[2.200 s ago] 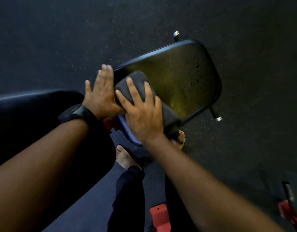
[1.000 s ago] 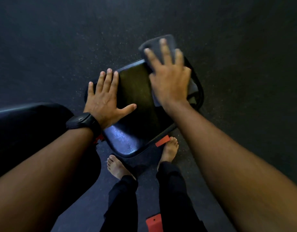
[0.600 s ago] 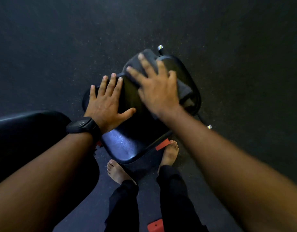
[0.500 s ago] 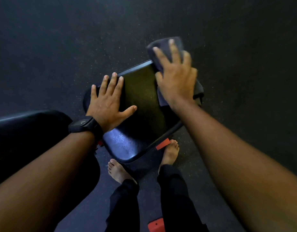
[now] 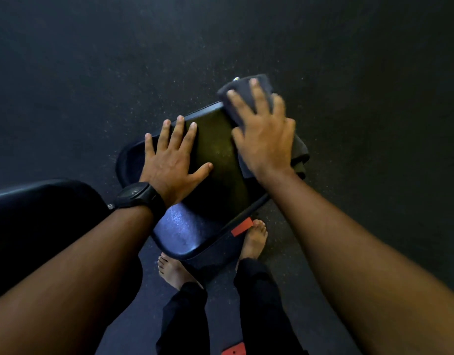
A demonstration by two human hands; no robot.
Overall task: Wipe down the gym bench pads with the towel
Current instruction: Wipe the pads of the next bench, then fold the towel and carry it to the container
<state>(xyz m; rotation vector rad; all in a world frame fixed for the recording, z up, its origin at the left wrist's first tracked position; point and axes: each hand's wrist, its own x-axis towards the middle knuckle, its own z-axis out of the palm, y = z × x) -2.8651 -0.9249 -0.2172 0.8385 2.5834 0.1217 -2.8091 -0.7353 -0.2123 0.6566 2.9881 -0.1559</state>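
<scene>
Wiping seems partway: the right hand [image 5: 265, 142], grip wide and flat, presses the folded towel [image 5: 300, 152] onto the seat pad's [image 5: 195, 226] far corner, the left hand [image 5: 169, 162] lies spread flat on it, and the back pad [image 5: 41, 208] likely awaits.

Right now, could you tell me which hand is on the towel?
The right hand, flat on the towel at the far corner; the left hand rests bare on the pad.
</scene>
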